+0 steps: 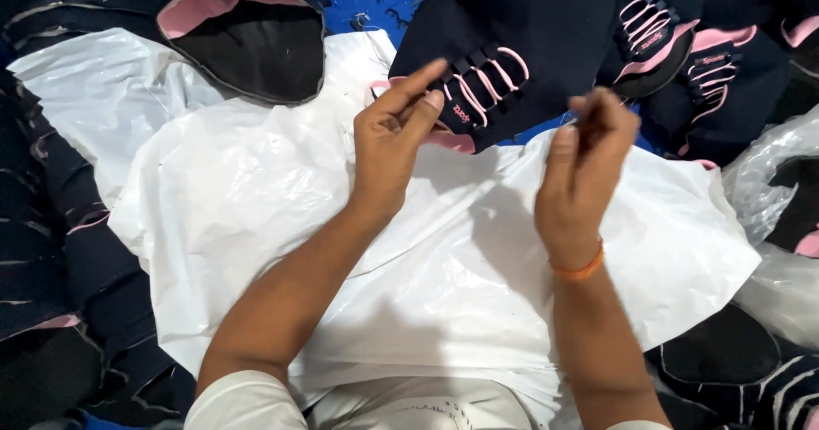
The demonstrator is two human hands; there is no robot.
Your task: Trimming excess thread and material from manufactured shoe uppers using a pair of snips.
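While the left hand (394, 140) pressed its thumb and forefinger together on the laced edge of a dark navy shoe upper (503, 55), the piece lay flat at the far edge of the white plastic sheet (341, 251), pink laces facing up, probably so that the loops stayed reachable. The right hand (589, 170) hovered just beside that upper, over the same far edge of the sheet, fingertips bunched together as if on something thin; whether a thread or lace end sat between them could not be told from this view. An orange band (578, 270) circled that wrist. The sheet, spread across the lap, appeared to serve as a clean working surface. Beyond the sheet more navy-and-pink uppers (691, 46) lay heaped to the right, and another upper (247, 29) showed its pink lining at the left. To the right of the sheet, clear plastic bags (781, 191) held further dark pieces.
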